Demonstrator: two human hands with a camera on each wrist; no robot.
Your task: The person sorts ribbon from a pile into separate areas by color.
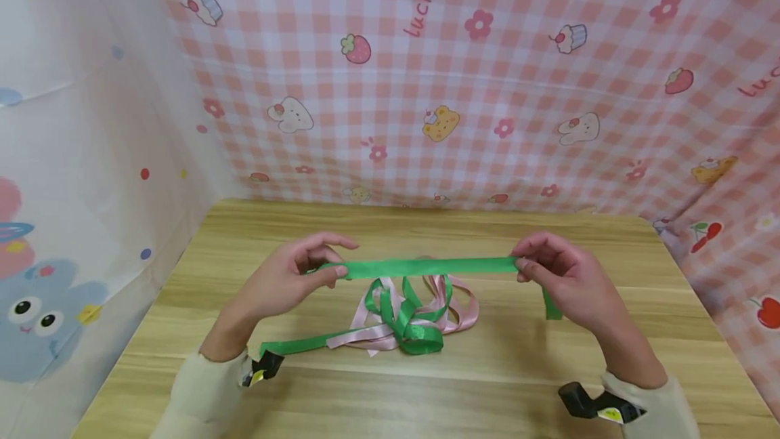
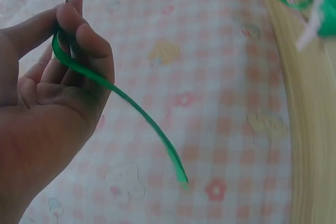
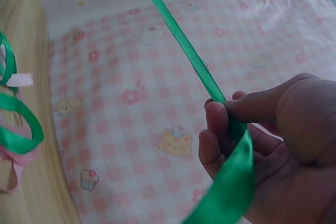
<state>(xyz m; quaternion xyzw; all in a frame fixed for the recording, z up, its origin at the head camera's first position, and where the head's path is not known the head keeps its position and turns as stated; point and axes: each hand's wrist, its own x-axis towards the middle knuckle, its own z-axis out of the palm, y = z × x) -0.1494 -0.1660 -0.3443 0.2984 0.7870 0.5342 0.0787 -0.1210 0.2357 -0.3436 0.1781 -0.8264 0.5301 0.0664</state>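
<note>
A green ribbon (image 1: 426,267) is stretched level above the wooden table (image 1: 487,378) between my two hands. My left hand (image 1: 291,278) pinches it near one end, thumb against curled fingers; in the left wrist view the green ribbon (image 2: 131,107) bends round my fingers (image 2: 79,35) and its tail hangs free. My right hand (image 1: 551,274) pinches the other end, and a short tail drops below it. In the right wrist view the green ribbon (image 3: 189,61) runs from my fingers (image 3: 220,124) up to the far hand. The rest of the green ribbon lies tangled on the table.
A pink ribbon (image 1: 453,307) lies tangled with green loops (image 1: 414,330) in the table's middle, just below the stretched strip. A pink checked cloth (image 1: 463,87) hangs behind and at the right; a white printed cloth (image 1: 79,175) at the left.
</note>
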